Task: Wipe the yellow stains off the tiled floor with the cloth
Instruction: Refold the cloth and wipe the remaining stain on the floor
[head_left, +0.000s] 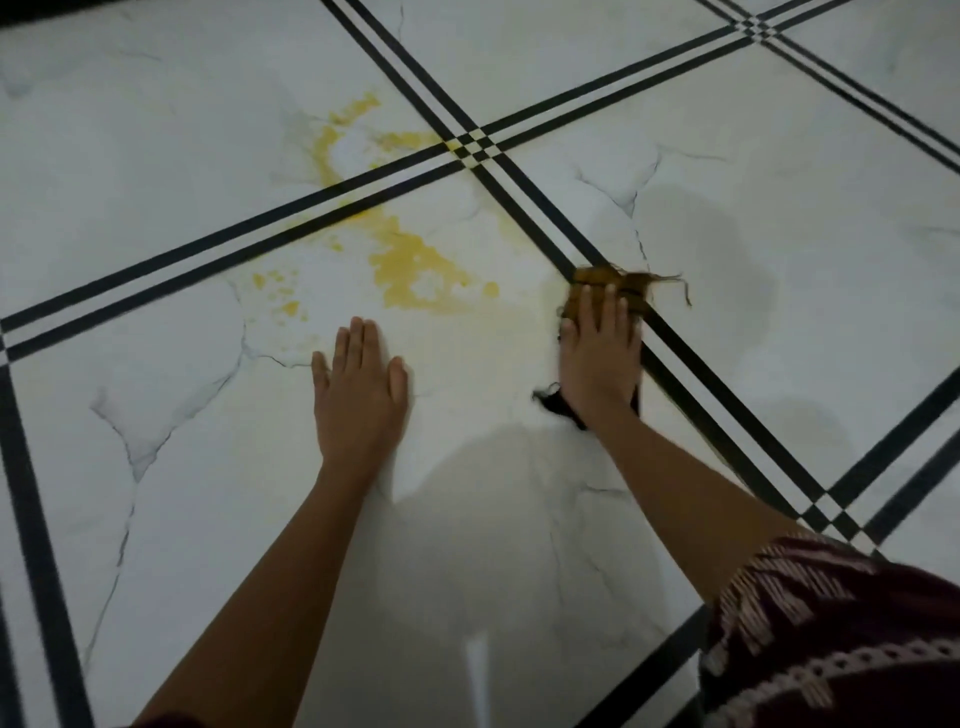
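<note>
Right hand (597, 353) pressed flat on the cloth (608, 286) at a black tile line, just right of the stains (415, 270); left hand (358, 384) spread wide and empty on the floor (156, 405), just below them. Likely to smear yellow across the tile rather than lift it, since the cloth looks already soiled, and to leave residue in the black joints the stains cross. No containers in view.
</note>
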